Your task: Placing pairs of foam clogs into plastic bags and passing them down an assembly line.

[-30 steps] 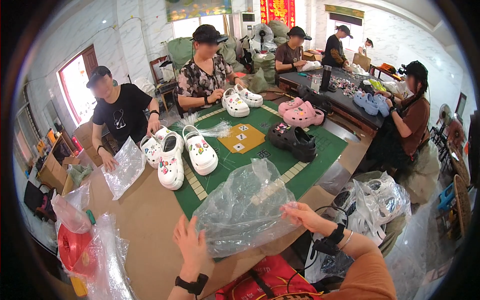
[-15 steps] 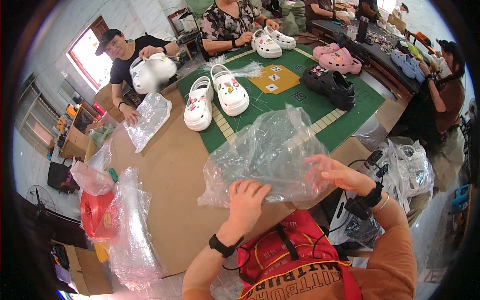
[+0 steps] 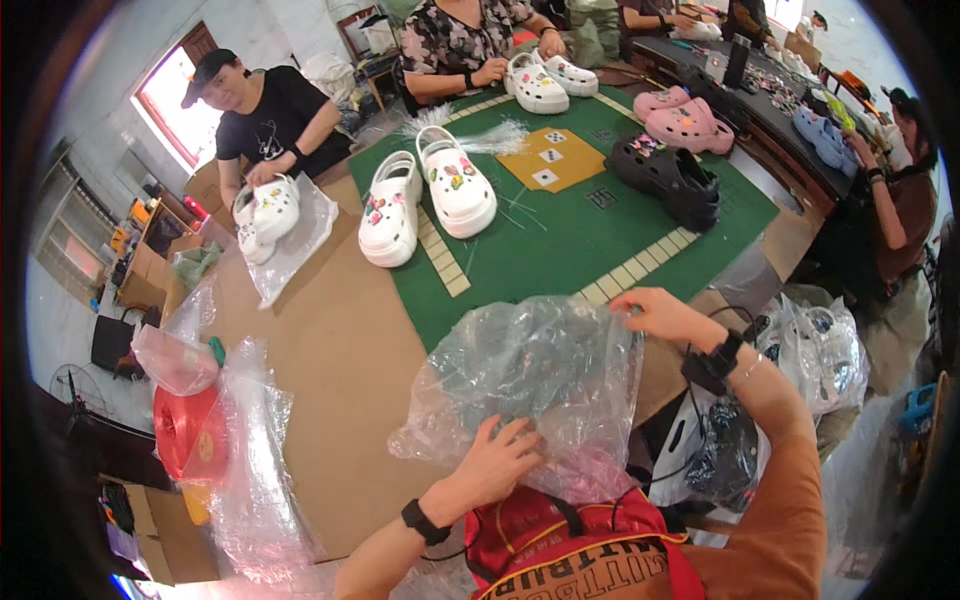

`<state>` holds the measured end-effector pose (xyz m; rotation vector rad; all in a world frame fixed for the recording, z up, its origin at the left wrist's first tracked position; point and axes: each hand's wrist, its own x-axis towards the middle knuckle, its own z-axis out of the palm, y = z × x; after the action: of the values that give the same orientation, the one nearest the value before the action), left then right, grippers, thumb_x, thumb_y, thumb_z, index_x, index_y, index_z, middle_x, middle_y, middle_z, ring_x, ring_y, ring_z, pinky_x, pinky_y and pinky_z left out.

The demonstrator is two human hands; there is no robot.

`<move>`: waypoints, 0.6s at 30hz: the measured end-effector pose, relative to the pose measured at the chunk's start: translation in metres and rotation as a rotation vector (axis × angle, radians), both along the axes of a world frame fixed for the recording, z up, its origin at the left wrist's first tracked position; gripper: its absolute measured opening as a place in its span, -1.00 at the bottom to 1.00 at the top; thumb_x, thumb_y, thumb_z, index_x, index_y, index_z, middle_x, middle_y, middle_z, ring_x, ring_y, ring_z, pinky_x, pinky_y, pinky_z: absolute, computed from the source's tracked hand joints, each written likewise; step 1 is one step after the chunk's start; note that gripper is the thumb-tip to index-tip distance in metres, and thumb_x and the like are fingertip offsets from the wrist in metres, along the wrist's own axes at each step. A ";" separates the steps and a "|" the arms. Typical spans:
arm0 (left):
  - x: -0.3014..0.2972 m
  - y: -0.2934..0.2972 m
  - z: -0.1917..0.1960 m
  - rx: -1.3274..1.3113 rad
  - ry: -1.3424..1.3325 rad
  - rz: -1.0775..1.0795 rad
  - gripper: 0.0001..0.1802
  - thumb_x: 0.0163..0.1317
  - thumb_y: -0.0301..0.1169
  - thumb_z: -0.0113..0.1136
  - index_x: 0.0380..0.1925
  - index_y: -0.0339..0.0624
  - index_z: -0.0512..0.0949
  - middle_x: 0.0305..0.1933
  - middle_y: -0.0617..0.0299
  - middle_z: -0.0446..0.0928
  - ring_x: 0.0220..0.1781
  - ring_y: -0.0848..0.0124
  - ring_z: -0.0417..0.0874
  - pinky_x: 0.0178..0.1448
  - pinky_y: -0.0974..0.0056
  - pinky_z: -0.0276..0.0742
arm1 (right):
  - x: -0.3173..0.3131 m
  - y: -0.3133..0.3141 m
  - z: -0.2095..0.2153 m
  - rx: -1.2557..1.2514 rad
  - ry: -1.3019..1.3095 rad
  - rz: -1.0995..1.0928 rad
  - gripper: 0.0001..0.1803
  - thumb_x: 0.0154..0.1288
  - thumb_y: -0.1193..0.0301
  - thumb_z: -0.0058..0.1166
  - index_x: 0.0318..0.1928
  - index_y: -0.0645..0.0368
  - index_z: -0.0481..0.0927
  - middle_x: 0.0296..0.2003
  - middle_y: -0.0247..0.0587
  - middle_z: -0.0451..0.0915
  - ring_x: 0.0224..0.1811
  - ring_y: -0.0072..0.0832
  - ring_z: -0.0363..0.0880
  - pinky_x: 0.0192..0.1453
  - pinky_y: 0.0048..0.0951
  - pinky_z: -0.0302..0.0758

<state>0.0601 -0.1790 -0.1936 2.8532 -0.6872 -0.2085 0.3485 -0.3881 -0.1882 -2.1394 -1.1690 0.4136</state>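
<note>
A clear plastic bag [image 3: 520, 370] lies crumpled over the near edge of the table, its lower part hanging towards my red apron. My right hand [image 3: 665, 312] pinches the bag's far right edge between thumb and fingers. On the bag's near side rests my left hand [image 3: 495, 462], palm down with the fingers spread; its thumb is not clearly visible. Beyond the bag stands a pair of white clogs [image 3: 458, 185] with colourful charms. A black pair [image 3: 665, 180] and a pink pair [image 3: 690, 122] stand farther right on the green mat.
A stack of clear bags [image 3: 255, 450] and a red roll [image 3: 187, 430] occupy the table's left side. Across the table, a person [image 3: 270, 130] handles white clogs on a bag; another holds white clogs [image 3: 540, 85]. Bagged clogs [image 3: 820, 345] sit at my right.
My right hand has moved up and closed on the bag's edge. The bag has shifted nearer to me, over the table edge. The person at left has lowered the clogs onto a bag.
</note>
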 end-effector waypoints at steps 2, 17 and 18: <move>-0.017 0.005 0.012 -0.207 0.140 0.107 -0.68 0.10 -0.30 0.09 -0.10 0.04 0.49 0.19 0.25 0.30 0.30 0.12 0.17 0.25 -0.20 0.03 | -0.007 0.000 0.002 -0.039 0.187 -0.031 -0.76 0.03 0.39 0.08 -0.26 0.22 0.56 -0.34 -0.14 0.56 -0.27 -0.34 0.54 -0.16 -0.39 0.44; 0.076 0.035 0.005 -0.170 0.079 0.870 -0.50 0.13 -0.24 0.06 0.09 -0.11 0.32 0.13 0.00 0.31 -0.07 -0.04 0.52 -0.06 0.03 0.47 | -0.051 -0.003 0.015 0.117 -0.056 0.147 -0.81 0.06 0.37 0.14 -0.43 0.22 0.46 -0.37 -0.15 0.43 -0.36 -0.18 0.46 -0.32 -0.32 0.38; 0.075 0.035 0.001 -0.146 0.049 0.852 -0.55 0.09 -0.25 0.10 0.00 -0.10 0.38 0.13 0.03 0.30 -0.13 -0.03 0.54 -0.10 0.01 0.49 | -0.046 -0.005 0.006 0.155 -0.118 0.141 -0.82 0.04 0.39 0.14 -0.40 0.21 0.46 -0.34 -0.15 0.42 -0.36 -0.18 0.46 -0.31 -0.31 0.39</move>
<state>0.1349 -0.1436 -0.1925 2.7024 0.5184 -0.0828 0.3029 -0.3931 -0.1826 -1.9766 -1.3783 0.2519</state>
